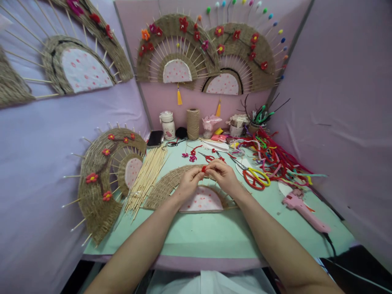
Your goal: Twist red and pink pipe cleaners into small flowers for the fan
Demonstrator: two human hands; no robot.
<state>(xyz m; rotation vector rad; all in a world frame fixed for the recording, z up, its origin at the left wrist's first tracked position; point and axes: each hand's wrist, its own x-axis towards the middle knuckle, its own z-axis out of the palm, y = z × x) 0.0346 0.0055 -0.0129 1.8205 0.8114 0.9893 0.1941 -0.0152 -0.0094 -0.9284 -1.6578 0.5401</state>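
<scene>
So both hands are up close together over the middle of the worktop (pixel 208 239), fingertips almost meeting around a small red piece (pixel 203 168). The left hand (pixel 190 179) has a narrow grip, thumb and finger pinching it from one side, and the right hand (pixel 223 174) is pinched on it from the other. It's tiny and half covered by fingers, so I can't really tell its shape.

Right below that is a twine fan (pixel 163 185) lying flat, with a pink-dotted half circle (pixel 204 200) at its near edge. Can't tell whether the hands touch it or just hover.

Just left of the fan there's a bundle of thin sticks (pixel 147 177), and past those a flowered fan (pixel 94 183) leaning up near the left wall. To the right of the hands, yellow-handled scissors (pixel 260 177) overlap a pair with red handles (pixel 252 182). Farther right sits a pink glue gun (pixel 308 210), with a messy heap of fuzzy stems (pixel 272 153), mostly red, behind it. Along the back: a phone (pixel 155 139), a white jar (pixel 168 125) and a twine spool (pixel 192 124).
</scene>
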